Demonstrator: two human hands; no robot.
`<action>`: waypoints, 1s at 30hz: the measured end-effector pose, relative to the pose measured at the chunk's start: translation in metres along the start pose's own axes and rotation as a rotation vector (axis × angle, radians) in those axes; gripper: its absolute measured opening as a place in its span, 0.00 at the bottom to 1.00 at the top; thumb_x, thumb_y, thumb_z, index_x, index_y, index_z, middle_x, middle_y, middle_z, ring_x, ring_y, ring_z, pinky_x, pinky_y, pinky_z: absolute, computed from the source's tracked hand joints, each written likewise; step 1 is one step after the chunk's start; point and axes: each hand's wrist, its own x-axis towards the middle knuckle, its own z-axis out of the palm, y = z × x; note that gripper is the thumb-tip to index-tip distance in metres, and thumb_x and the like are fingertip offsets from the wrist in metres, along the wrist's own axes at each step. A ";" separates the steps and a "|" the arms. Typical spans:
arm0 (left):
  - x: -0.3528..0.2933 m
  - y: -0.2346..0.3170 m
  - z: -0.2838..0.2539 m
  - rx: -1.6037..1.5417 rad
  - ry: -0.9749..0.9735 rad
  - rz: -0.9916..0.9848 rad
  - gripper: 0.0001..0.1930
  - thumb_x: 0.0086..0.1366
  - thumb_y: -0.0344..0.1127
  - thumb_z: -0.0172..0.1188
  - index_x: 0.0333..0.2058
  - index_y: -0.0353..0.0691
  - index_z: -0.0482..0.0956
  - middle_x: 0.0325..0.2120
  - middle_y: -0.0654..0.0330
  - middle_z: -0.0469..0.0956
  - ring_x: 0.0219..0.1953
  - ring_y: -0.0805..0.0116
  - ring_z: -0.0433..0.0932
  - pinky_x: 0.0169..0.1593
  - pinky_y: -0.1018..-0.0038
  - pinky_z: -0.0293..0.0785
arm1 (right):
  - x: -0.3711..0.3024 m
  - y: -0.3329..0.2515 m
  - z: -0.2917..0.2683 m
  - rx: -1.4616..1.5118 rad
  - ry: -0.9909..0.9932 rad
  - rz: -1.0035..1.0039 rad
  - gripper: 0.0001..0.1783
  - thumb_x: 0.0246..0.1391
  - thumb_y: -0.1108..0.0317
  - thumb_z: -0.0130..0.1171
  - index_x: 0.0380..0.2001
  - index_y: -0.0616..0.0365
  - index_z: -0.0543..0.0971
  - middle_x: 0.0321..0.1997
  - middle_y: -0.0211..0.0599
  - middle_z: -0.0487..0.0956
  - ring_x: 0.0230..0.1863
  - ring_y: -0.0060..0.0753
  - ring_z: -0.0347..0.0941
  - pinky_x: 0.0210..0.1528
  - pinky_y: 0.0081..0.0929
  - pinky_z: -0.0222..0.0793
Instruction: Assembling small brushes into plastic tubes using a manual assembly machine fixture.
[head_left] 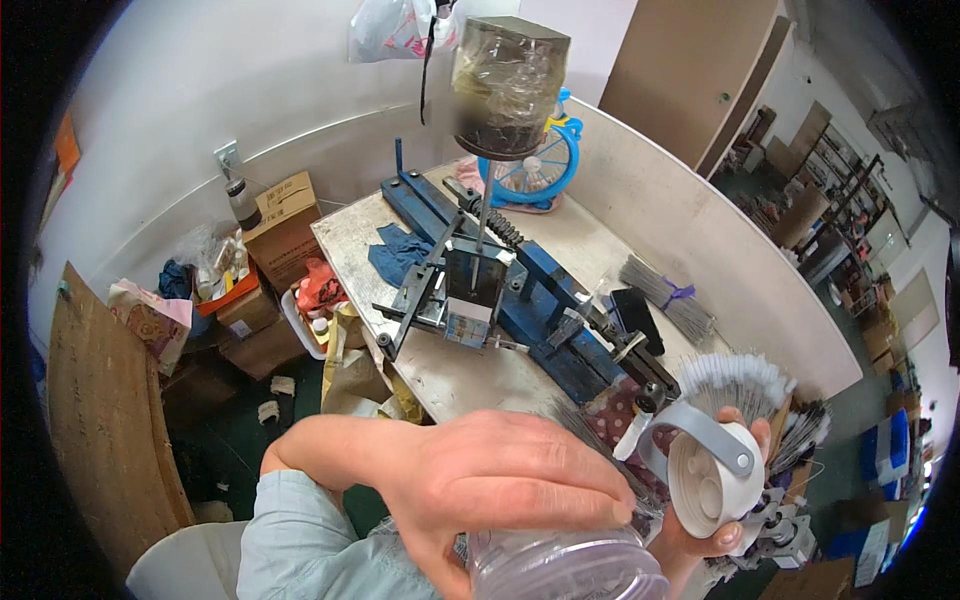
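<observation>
A: Closest in, the left hand [500,480] is clamped over the mouth of a clear plastic jar [565,565], fingers curled down around its rim. The jar sits right at the lower edge of view.

B: And just beside it the right hand [715,510] has a white lid [712,480] with a grey carry strap, inner side facing up. Fingers wrap its far edge, thumb under the near edge. Firm grip on both, lid and jar near each other but apart.

A: Tight quarters there. A fan of grey bristles [735,378] stands just behind the lid, and more bundled sticks crowd the right side.

B: Further back the worktop [450,375] opens up, pale and scuffed, bare in front of the blue metal press [500,290] lying diagonally across it. A blue rag [397,252] lies by its left side, a bundle of grey sticks [665,295] to its right.

A: Beyond the left edge, cardboard boxes [280,230] and bottles pile on the dark floor. A taped hopper [510,85] stands above the press, a blue fan [535,170] behind it, white wall at the back.
</observation>
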 end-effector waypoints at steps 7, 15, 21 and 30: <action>0.022 0.029 -0.024 0.324 -0.024 0.104 0.09 0.65 0.28 0.50 0.40 0.29 0.75 0.40 0.44 0.76 0.41 0.51 0.79 0.43 0.62 0.77 | -0.019 0.006 -0.017 -0.157 -0.091 0.022 0.53 0.35 0.41 0.64 0.61 0.57 0.56 0.58 0.48 0.62 0.56 0.43 0.65 0.59 0.39 0.62; 0.033 0.041 -0.030 0.421 0.002 0.188 0.04 0.61 0.24 0.53 0.36 0.34 0.71 0.39 0.50 0.77 0.40 0.54 0.80 0.43 0.62 0.78 | -0.043 0.015 -0.036 0.204 0.134 0.003 0.51 0.36 0.56 0.66 0.63 0.57 0.53 0.61 0.51 0.59 0.59 0.47 0.61 0.62 0.40 0.60; 0.038 0.048 -0.037 0.461 -0.063 0.207 0.03 0.61 0.22 0.50 0.34 0.36 0.69 0.38 0.53 0.77 0.40 0.54 0.80 0.43 0.62 0.79 | -0.036 0.013 -0.031 0.193 -0.073 0.120 0.51 0.32 0.71 0.68 0.62 0.59 0.53 0.60 0.54 0.59 0.59 0.47 0.63 0.61 0.40 0.62; 0.034 0.038 -0.036 0.509 0.070 0.454 0.12 0.63 0.34 0.47 0.37 0.31 0.75 0.37 0.48 0.77 0.37 0.56 0.78 0.40 0.67 0.76 | -0.042 0.012 -0.024 0.071 0.118 0.244 0.52 0.19 0.62 0.78 0.52 0.65 0.64 0.53 0.57 0.64 0.50 0.50 0.72 0.54 0.42 0.72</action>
